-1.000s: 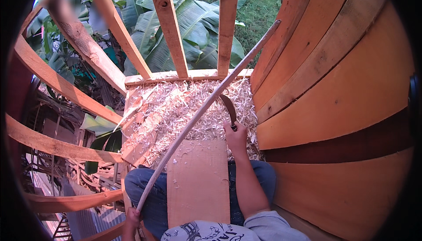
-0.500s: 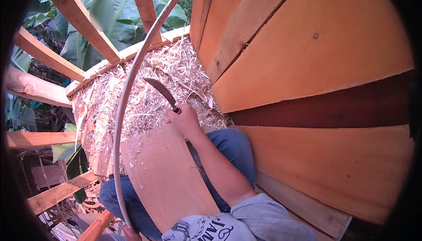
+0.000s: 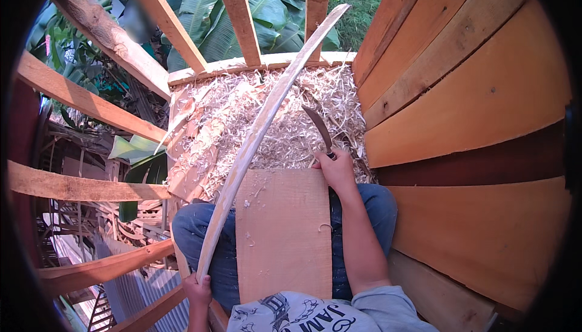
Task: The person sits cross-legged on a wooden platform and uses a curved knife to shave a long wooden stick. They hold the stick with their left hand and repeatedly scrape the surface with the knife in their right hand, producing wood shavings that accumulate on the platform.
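My left hand (image 3: 197, 288), low at the left, is closed round the lower end of a long, thin wooden strip (image 3: 262, 121). The strip slants up and to the right, its far tip reaching beyond the shavings. In my right hand (image 3: 337, 168) is the handle of a knife with a curved dark blade (image 3: 317, 121), pointing up and away from me. That hand rests by the far right corner of a flat wooden board (image 3: 284, 235), which lies across my lap. A few shavings sit on the board. The strip passes left of the board, apart from the blade.
Pale wood shavings (image 3: 279, 141) cover the floor ahead of me. A plank wall (image 3: 473, 229) rises close on my right. Wooden slats (image 3: 91, 183) form an open railing on the left and far side, with banana leaves (image 3: 260, 11) beyond.
My view has swung left. The strip has turned so its far end now leans right and its whole length shows. My left hand has come further into view; the right still grips the knife.
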Demonstrator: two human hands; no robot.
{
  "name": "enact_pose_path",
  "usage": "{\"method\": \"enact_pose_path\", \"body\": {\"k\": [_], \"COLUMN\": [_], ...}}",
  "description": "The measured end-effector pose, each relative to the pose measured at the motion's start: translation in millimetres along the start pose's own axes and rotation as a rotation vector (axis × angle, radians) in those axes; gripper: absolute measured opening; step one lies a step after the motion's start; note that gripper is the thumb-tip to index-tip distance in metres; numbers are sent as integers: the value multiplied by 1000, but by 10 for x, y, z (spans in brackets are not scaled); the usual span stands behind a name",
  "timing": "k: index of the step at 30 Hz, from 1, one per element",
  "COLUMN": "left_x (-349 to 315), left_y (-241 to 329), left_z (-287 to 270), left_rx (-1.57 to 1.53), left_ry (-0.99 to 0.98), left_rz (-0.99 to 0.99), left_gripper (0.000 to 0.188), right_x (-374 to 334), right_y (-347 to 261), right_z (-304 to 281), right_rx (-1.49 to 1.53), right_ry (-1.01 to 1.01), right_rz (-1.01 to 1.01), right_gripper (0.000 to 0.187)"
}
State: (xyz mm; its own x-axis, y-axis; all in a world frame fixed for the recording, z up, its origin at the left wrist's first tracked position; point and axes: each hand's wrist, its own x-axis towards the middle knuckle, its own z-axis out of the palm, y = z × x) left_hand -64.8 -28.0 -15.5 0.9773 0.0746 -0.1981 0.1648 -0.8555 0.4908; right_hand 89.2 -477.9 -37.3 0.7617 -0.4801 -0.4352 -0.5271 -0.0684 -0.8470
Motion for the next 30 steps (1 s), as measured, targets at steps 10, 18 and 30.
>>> {"method": "enact_pose_path", "body": {"k": [10,18,30], "left_x": [-70,-173,-102], "left_y": [98,701,2360], "left_z": [-362,-808,-1158], "left_rx": [59,67,-605], "left_ry": [-35,45,-214], "left_rz": [-1,92,910], "left_gripper": [42,65,9], "right_x": [-112,-272,-206], "right_y": [135,118,135], "right_z": [23,10,18], "right_rx": [150,148,166], "right_ry": [72,95,70], "right_rz": [-52,-66,-53], "right_gripper": [32,37,30]}}
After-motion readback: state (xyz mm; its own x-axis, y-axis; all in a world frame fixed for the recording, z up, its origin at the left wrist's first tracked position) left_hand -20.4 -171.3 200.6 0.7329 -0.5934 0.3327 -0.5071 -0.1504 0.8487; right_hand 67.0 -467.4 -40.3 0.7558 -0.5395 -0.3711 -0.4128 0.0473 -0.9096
